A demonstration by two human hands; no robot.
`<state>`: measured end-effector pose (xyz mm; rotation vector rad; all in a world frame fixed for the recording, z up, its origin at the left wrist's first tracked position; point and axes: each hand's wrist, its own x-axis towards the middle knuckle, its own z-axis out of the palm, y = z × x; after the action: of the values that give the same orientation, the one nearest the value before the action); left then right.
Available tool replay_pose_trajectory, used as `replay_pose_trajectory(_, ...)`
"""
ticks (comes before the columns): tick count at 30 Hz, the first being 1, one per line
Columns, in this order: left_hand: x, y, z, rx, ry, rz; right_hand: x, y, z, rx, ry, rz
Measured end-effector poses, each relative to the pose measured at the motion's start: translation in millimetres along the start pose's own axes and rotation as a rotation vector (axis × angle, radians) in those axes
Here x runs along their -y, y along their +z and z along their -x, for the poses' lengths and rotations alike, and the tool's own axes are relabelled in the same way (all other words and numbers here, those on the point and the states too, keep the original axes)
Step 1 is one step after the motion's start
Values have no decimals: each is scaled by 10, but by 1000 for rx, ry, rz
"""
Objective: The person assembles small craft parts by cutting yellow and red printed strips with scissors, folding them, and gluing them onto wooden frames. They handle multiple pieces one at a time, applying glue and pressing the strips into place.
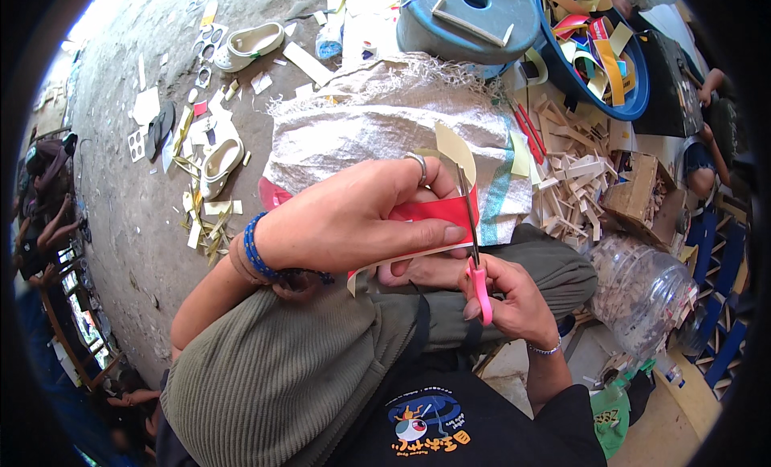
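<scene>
My left hand, with a ring and a blue braided bracelet, is closed on a red strip that looks like thin card or foam. A pale cream curl rises beyond the fingers, and a thin light edge runs below the thumb. My right hand grips scissors by their pink handles. The dark blades point away from me and lie against the red strip's right end. Whether they are parted is hard to tell.
A white woven sack lies ahead. Beyond it stand a blue-grey stool and a blue tub of coloured offcuts. Wooden pieces are heaped at right, near a cardboard box and clear plastic jug. Pale clogs lie left.
</scene>
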<state>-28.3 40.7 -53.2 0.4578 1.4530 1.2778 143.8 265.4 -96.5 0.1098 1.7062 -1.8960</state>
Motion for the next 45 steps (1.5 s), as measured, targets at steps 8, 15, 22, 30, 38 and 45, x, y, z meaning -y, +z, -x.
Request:
replay_pose_trajectory(8,39,-19,-18,-42,100,-98,-21,-12,-13,-2,-21,-9)
replay_pose_trajectory(15,0,29,-124,-314,171,209,-100,81,-201,-245,-175,-335)
replay_pose_trajectory(22,-45,-49,-164,-470,333,707,-147,373,-711,-401,-267,-316)
replay_pose_trajectory(30,21,-66,-173,-566,431,687,7,213,-894,-661,-332,-558)
replay_pose_trajectory(38,56,113,-350,-229,299,373,492,-142,-864,-418,-356,-437)
replay_pose_trajectory(45,-34,170,-369,-574,412,563,297,-261,-827,-658,-458,-248)
